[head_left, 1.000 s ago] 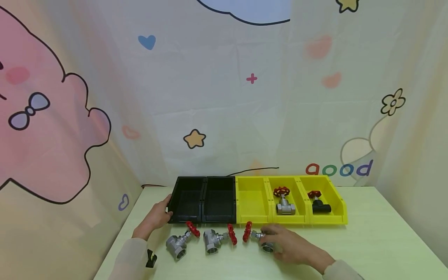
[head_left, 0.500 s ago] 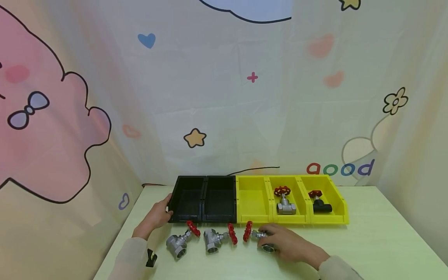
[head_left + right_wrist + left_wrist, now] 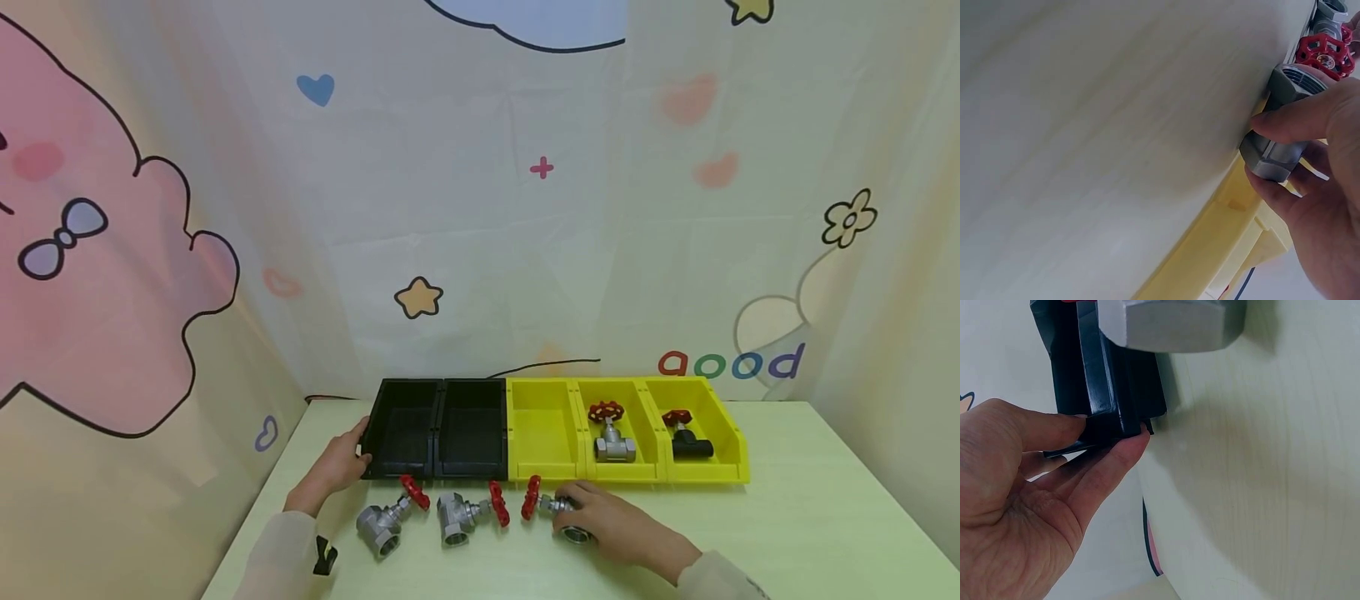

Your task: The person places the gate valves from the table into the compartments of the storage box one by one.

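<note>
The right hand [image 3: 611, 523] pinches the body of the rightmost table valve [image 3: 553, 505] between thumb and fingers, as the right wrist view confirms. The left hand [image 3: 337, 460] pinches the outer side wall of the end black bin [image 3: 397, 433], thumb apart from the fingers across the edge.

Position of the held valve: in front of the left yellow bin [image 3: 542, 425], near the front edge of the row. Whether its underside bears on the table [image 3: 795, 508] cannot be determined, the hand covering part of it.

Orientation: the long axis, along the stem, runs sideways, roughly parallel to the bin fronts. The red wheel [image 3: 531, 497] is at the left end, clear of the grip; the body is at the right end, under the fingers. One pipe mouth faces the person.

Nearer hand: the right, in contact. The left is well apart, with the middle valve [image 3: 459, 518] and the left valve [image 3: 381, 527] lying between. In judgement, the governing relation is this: bin beyond the valve, wheel pointing left, stem lying across that direction rather than along it.
</note>
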{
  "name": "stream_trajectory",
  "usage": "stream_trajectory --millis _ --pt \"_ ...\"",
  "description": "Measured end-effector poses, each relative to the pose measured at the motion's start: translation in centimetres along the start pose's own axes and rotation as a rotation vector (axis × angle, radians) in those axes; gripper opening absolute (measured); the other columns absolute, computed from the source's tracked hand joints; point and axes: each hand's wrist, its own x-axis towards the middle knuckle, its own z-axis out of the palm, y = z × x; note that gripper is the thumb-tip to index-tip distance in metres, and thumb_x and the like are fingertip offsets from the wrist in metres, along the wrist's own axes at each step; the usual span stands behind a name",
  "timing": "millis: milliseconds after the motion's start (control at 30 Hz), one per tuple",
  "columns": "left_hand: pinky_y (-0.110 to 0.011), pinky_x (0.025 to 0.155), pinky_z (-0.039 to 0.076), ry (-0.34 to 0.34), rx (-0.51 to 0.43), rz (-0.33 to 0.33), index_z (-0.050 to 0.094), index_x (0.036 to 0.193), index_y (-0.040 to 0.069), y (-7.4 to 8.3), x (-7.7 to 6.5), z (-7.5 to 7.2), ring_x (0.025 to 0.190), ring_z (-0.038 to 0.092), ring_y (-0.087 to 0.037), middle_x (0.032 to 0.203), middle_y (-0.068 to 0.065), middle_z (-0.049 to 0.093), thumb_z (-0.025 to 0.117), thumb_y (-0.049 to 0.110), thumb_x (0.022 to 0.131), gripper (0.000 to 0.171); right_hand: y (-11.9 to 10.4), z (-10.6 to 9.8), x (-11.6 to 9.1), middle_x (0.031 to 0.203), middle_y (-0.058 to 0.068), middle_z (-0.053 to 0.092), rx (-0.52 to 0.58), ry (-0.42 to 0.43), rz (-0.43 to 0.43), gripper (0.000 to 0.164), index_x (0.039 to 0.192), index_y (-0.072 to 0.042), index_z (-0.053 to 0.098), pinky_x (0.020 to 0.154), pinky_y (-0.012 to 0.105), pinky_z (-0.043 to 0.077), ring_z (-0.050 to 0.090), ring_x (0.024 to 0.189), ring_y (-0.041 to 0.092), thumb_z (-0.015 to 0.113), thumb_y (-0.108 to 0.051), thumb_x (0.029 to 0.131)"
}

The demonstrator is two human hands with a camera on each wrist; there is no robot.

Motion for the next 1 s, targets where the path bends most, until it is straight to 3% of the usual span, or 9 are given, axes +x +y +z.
stream_trajectory --millis 533,733,1000 --pt "-0.049 0.091 0.048 0.009 -0.008 0.017 0.023 0.153 -0.006 0.0 -0.3 -0.1 0.118 0.059 -0.038 0.137 -0.033 0.053 0.062 0.002 0.091 0.073 0.1 -0.1 -0.5 0.129 0.005 0.058 -0.010 0.031 -0.003 0.052 0.107 -0.041 0.068 0.094 0.042 0.053 0.055 0.117 0.025 0.072 0.004 0.082" --pt "-0.055 0.099 0.045 0.009 -0.009 0.016 0.023 0.153 -0.007 0.2 -0.4 -0.1 0.126 0.052 -0.045 0.138 -0.033 0.051 0.061 0.001 0.091 0.073 -0.1 -0.5 -0.7 0.126 0.007 0.059 -0.009 0.050 -0.020 0.055 0.108 -0.040 0.069 0.091 0.043 0.054 0.057 0.114 0.027 0.074 0.007 0.079" --pt "-0.055 0.098 0.045 0.011 -0.009 0.017 0.023 0.153 -0.006 0.1 -0.3 -0.1 0.125 0.053 -0.045 0.138 -0.033 0.051 0.061 0.001 0.091 0.072 -0.4 -1.1 -0.6 0.126 0.008 0.061 -0.025 0.048 -0.011 0.050 0.111 -0.040 0.069 0.088 0.041 0.055 0.058 0.110 0.026 0.077 -0.001 0.080"
